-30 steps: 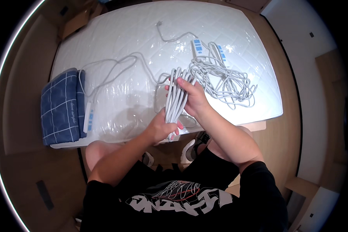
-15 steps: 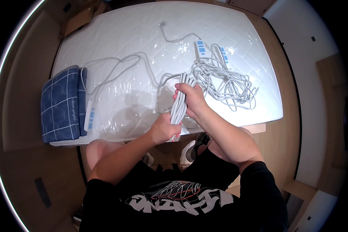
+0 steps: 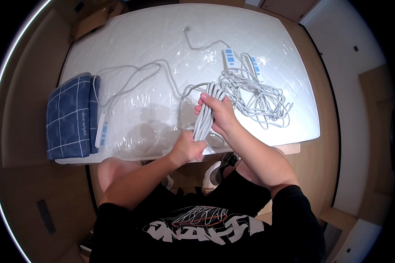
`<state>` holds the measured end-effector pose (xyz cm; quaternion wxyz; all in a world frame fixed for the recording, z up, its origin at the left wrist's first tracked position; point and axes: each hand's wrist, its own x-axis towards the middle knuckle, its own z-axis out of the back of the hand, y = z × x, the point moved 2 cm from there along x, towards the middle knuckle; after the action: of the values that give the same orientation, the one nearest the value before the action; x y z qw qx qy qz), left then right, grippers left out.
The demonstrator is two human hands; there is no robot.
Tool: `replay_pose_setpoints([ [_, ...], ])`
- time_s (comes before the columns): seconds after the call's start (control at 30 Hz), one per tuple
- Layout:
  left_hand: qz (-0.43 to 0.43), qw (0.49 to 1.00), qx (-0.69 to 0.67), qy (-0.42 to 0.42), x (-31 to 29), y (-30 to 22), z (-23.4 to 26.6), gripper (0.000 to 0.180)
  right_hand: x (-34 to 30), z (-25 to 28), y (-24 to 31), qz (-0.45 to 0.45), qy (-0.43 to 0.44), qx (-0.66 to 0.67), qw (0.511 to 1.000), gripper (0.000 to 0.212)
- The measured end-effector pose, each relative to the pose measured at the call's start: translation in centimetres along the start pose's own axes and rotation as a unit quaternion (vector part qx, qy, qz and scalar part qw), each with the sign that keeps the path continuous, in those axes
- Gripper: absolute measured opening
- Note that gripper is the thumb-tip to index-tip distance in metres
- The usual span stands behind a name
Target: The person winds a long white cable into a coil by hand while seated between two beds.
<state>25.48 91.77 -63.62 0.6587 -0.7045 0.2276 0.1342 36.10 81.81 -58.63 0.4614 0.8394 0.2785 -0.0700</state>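
A thick bundle of light grey power cable [image 3: 204, 120], gathered in long loops, is held over the near edge of the mattress. My left hand [image 3: 188, 147] is closed around its lower end. Higher up, my right hand [image 3: 218, 113] grips the same bundle, with the thumb across it. From the bundle a single strand runs left over the mattress in loose curves toward a white power strip [image 3: 102, 130] with blue sockets. Just right of my right hand lies a loose tangle of grey cable [image 3: 263, 98]. Parts of the bundle are hidden by my fingers.
The mattress [image 3: 131, 48] is wrapped in shiny clear plastic. Behind the tangle lie two more power strips, one white with blue sockets [image 3: 229, 59], and a plug [image 3: 187, 29] on a cord. A folded blue checked quilt [image 3: 70, 118] sits at the left edge. My knees touch the near side.
Both hands keep their hold on the cable bundle. Its upper end and my right hand have shifted very slightly right; the view has tilted a little.
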Motion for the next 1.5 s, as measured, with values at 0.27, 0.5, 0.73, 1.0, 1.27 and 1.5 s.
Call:
replay_pose_setpoints([
  [0.27,-0.019,0.998,-0.039,0.039,0.2,0.2,-0.4,0.015,0.0,-0.2,0.0,0.042,0.041,0.010,0.998,0.013],
  [0.5,-0.051,0.996,-0.047,0.054,0.2,-1.0,-1.1,0.024,0.0,-0.3,0.7,0.052,0.012,-0.020,0.998,0.011],
  [0.73,-0.091,0.990,0.056,0.090,-0.6,-0.6,-1.0,0.043,-1.8,-1.1,0.8,0.068,0.094,-0.096,0.989,0.021],
  [1.0,-0.215,0.977,-0.013,-0.001,-0.2,-2.6,-1.0,0.071,-2.5,-1.8,0.1,0.105,0.119,-0.126,0.979,0.022],
  [1.27,-0.010,0.994,-0.100,0.037,-1.3,-5.1,-0.8,0.018,-0.1,1.6,2.6,0.192,0.223,-0.290,0.911,0.031],
  [1.5,-0.081,0.804,-0.406,0.427,-5.3,-6.7,0.2,0.018,2.6,1.1,2.1,0.187,0.281,-0.212,0.917,0.036],
])
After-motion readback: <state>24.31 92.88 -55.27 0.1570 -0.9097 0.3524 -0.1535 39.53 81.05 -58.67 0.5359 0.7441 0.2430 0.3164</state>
